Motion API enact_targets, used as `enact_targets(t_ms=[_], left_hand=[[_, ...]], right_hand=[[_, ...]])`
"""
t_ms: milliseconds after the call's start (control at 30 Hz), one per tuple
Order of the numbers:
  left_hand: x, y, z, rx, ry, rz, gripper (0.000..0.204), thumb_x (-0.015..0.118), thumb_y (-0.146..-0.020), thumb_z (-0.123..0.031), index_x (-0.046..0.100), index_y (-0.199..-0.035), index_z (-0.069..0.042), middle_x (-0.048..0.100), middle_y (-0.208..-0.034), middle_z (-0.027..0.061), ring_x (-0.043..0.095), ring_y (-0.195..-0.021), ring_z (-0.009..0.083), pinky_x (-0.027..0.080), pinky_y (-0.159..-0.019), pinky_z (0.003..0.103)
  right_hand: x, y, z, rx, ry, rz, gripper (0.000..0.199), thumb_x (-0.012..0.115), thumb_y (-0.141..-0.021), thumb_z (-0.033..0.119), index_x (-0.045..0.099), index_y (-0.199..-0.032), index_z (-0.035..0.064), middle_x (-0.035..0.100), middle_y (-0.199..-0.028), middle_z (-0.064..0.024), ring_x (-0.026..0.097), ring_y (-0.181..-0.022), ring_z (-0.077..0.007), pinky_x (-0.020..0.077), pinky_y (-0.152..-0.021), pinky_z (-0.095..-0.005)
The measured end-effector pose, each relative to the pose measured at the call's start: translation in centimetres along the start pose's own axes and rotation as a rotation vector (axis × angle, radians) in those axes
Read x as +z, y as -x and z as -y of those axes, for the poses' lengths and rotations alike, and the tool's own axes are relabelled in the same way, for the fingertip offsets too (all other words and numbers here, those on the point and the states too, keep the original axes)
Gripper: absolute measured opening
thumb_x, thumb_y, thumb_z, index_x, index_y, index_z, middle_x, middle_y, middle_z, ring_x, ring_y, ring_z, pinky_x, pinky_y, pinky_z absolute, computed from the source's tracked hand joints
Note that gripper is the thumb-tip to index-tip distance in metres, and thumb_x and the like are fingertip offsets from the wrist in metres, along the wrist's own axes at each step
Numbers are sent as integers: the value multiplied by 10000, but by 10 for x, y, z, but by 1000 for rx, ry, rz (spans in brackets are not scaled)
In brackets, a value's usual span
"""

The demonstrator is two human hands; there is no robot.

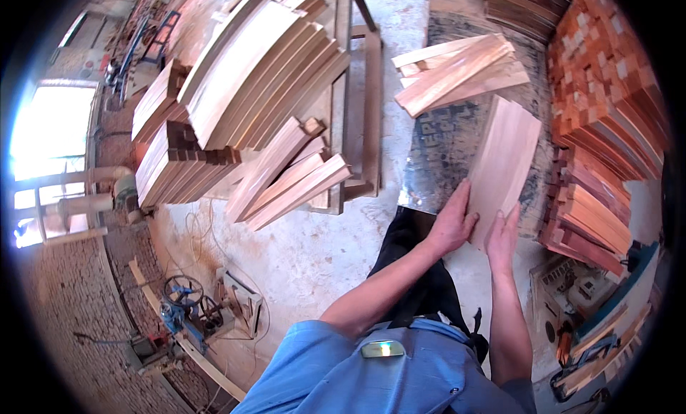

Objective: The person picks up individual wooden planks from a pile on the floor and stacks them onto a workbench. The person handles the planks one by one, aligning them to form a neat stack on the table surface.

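Between my two hands is a pale, flat wooden board (506, 153), its long side pointing away from me over a dark, stained worktop (443, 160). My left hand (451, 217) grips the board's left edge, with the thumb near its close end. At the lower right corner, my right hand (502, 239) is closed on the same board. The fingers beneath the wood are hidden. Beyond the board, several loose planks (464, 71) lie crossed over one another on the worktop.
Stacked boards (250, 64) and shorter pieces (293, 175) fill a table at the left. A tall pile of reddish wood blocks (600, 78) stands close on the right. A machine with a handwheel (184, 290) sits on the floor at lower left; tools (607, 342) lie at lower right.
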State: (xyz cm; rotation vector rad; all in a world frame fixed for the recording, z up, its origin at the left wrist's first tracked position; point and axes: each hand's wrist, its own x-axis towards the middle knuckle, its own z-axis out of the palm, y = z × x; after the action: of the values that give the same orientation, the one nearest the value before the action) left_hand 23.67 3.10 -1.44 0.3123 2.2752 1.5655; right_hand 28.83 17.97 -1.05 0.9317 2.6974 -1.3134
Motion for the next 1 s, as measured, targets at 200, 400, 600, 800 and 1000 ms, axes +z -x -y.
enact_targets(t_ms=[200,400,600,800,1000], left_hand=[[-12,2,-9,-4,-64,21,751,661,-876,-122,288,-1496,79,322,-1548,295,322,-1454,394,271,-1211,403],[-102,52,9,89,-373,-237,684,722,-841,-115,413,-1440,6,498,-1405,249,480,-1304,412,423,-1089,452],[-305,134,61,-202,-762,-460,646,757,-808,-123,473,-1380,-20,589,-1283,213,570,-1168,401,465,-1012,476],[-431,140,85,-300,-1088,-368,904,762,-770,-319,336,-1483,38,481,-1397,280,466,-1278,438,394,-1093,486],[-444,104,51,-430,-966,-166,637,774,-760,-367,543,-1197,36,615,-1173,278,581,-1100,424,488,-939,473]], right_hand=[[0,-4,-4,-70,34,14,623,424,-1029,230,228,-1507,-118,346,-1511,-351,382,-1398,-453,321,-1151,-437],[-13,-6,-12,-53,-26,17,602,454,-1029,216,261,-1503,-102,346,-1531,-314,388,-1412,-407,314,-1163,-428],[-49,14,-10,-69,-324,-61,529,501,-1024,121,329,-1494,-48,474,-1460,-229,496,-1338,-286,383,-1114,-380],[-45,70,22,-43,-334,-22,450,527,-1032,142,433,-1438,-29,588,-1323,-147,570,-1203,-208,428,-1045,-324],[20,128,110,-32,-189,166,281,572,-983,79,543,-1259,31,610,-1077,-79,608,-929,-153,517,-850,-322]])
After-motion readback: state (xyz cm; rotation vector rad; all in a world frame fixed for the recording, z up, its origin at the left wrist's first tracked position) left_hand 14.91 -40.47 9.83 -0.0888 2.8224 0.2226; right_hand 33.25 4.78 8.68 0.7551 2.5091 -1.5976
